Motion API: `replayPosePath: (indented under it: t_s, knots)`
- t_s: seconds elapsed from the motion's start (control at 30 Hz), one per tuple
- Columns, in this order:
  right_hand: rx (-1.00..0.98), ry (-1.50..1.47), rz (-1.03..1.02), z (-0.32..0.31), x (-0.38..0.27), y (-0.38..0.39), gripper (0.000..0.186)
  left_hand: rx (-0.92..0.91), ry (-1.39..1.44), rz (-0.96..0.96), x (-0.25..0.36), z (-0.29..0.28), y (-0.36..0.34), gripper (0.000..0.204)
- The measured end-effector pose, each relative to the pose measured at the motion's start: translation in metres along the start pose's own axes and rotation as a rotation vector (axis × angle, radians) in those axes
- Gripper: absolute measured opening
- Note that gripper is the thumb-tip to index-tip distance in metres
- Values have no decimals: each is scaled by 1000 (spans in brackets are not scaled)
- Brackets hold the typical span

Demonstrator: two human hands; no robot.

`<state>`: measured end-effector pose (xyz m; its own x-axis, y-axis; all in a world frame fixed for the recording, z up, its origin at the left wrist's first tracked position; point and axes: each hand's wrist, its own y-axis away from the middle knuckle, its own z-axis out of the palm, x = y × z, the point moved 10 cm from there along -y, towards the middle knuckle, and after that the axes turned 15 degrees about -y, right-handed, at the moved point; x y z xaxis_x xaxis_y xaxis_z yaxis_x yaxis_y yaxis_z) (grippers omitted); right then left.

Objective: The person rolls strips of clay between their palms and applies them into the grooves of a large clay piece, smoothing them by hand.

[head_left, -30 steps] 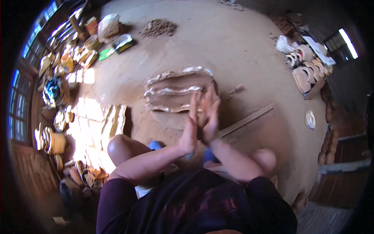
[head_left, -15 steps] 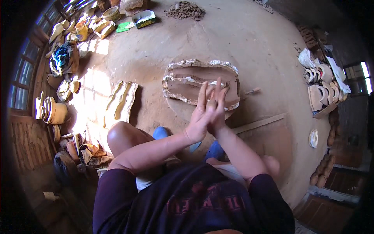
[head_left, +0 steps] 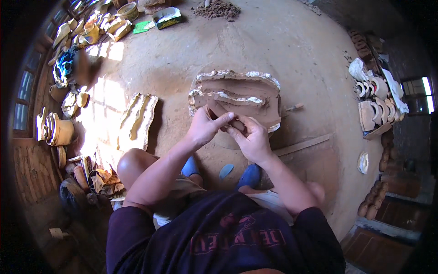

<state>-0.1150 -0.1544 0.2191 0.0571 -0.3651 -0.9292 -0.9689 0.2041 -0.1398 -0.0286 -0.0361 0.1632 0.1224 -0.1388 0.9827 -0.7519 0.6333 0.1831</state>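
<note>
My left hand (head_left: pixel 204 127) and my right hand (head_left: pixel 252 138) come together above the near edge of a plaster mould. Between them they grip a brown roll of clay (head_left: pixel 220 109), slanting from upper left to lower right, its lower end partly hidden by my fingers. Both thumbs press toward its middle. Beneath, the mould (head_left: pixel 270 80) has a rough whitish rim and brown clay lining its two long hollows, split by a wavy white-edged ridge. It rests on a round board, partly covered by my hands.
A second mould piece (head_left: pixel 138 119) lies in sunlight at left. Right of the lined mould is a small handled tool (head_left: pixel 295 107); nearer lies a wooden strip (head_left: pixel 303 144). A blue oval piece (head_left: pixel 226 171) sits between my feet. Loose clay (head_left: pixel 218 11) is heaped at the back.
My hands were pressed palm to palm over the mould, fingers stretched out. Now they have moved nearer me and come apart, with the clay roll showing between curled fingers.
</note>
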Motion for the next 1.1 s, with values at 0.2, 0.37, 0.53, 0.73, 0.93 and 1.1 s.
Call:
replayPosePath:
  t_s: [0.2, 0.37, 0.53, 0.73, 0.93, 1.1]
  knots:
    - [28, 132, 73, -23, 24, -32, 21, 522, -49, 54, 4, -66, -8, 29]
    - [51, 358, 27, -40, 37, -96, 26, 913, -209, 214, -53, -140, -34, 21]
    - [-216, 411, -92, -17, 84, -142, 28, 829, -62, 80, -95, -132, -69, 20]
    - [-344, 426, -128, 0, 106, -150, 28, 814, -88, 67, -102, -152, -95, 19]
    - [-433, 418, -77, 6, 110, -157, 26, 753, -128, 46, -95, -159, -114, 19]
    - [-475, 495, -54, -5, 127, -153, 30, 717, -269, 3, -87, -153, -121, 24]
